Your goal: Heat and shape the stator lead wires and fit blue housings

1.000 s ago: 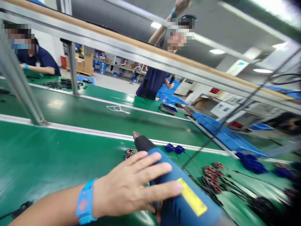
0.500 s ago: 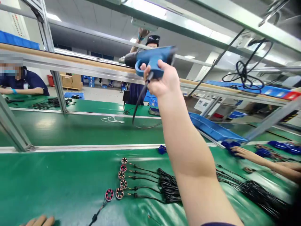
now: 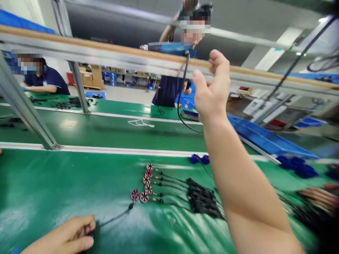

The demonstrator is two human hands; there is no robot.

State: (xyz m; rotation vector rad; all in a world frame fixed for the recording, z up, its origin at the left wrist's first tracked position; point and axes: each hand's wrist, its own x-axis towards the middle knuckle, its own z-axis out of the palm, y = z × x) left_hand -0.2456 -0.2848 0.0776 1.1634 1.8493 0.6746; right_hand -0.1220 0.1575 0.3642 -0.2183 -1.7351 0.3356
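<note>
Six wound stators (image 3: 146, 180) lie toward six o'clock on a green bench (image 3: 53, 187) as a right hand (image 3: 214, 84) reaches up at one o'clock, wrist high, thumb and bent fingers apart. Just beside it, a blue heat gun (image 3: 172, 48) sits at twelve, partly behind the shelf rail (image 3: 119, 61). At eight, the left hand (image 3: 75, 233) clamps a black cable (image 3: 115, 218). The right forearm (image 3: 246, 176) partly blocks cables (image 3: 202, 197) at five.

A blue band (image 3: 16, 251) circles the left wrist (image 3: 29, 246); the right forearm (image 3: 246, 180) is bare.
</note>
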